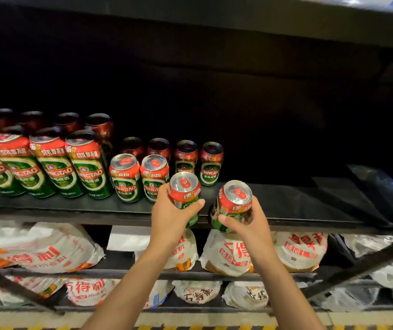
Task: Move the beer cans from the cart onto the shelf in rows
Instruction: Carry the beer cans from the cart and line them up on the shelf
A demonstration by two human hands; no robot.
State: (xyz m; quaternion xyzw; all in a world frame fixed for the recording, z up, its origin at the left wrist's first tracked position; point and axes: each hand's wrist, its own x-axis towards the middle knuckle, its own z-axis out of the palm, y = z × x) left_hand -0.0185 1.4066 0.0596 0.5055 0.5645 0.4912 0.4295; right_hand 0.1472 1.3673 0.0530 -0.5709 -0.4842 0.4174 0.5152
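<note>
Both hands gripped cans: left hand [170, 216] a red-and-green aluminium beer can [185, 196], right hand [250, 225] another tilted can [232, 204]. They hovered, seemingly, at the black metal shelf [297, 203] edge.

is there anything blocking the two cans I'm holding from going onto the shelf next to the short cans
Nothing visible does. The left hand and right hand each hold a can at the shelf edge, and the dark board beside the short cans, in front of the two rear ones, is bare.
</note>
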